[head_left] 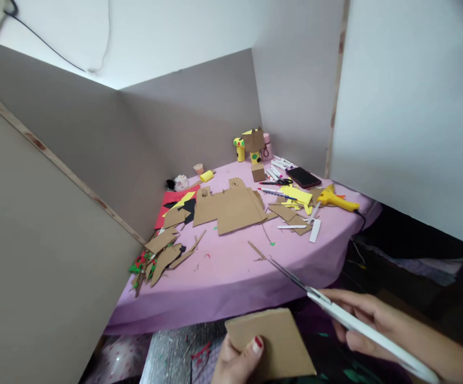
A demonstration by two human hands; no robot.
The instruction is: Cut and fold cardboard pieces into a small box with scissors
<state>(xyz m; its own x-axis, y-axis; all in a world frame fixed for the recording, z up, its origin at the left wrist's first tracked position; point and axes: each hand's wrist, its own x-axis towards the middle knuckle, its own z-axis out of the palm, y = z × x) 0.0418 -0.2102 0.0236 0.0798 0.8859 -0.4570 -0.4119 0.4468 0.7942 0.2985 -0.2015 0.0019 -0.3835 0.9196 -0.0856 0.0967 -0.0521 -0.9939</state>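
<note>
Near the bottom of the head view, my left hand (239, 360) grips a square piece of brown cardboard (279, 341), its thumb lying on top. To the right, my right hand (359, 317) is closed around white-handled scissors (347, 317). Their grey blades point up and left, over the table's front edge. The blades are apart from the cardboard in my left hand. Larger flat cardboard panels (231, 210) lie in the middle of the table, farther away from both hands.
Cardboard scraps (167, 261) pile at the left of the pink-covered table (223, 290). A yellow glue gun (337, 200) and a phone (303, 177) lie at right. Markers (273, 172) and yellow painted cardboard figures (239, 150) are behind. Grey partitions (199, 117) enclose the table.
</note>
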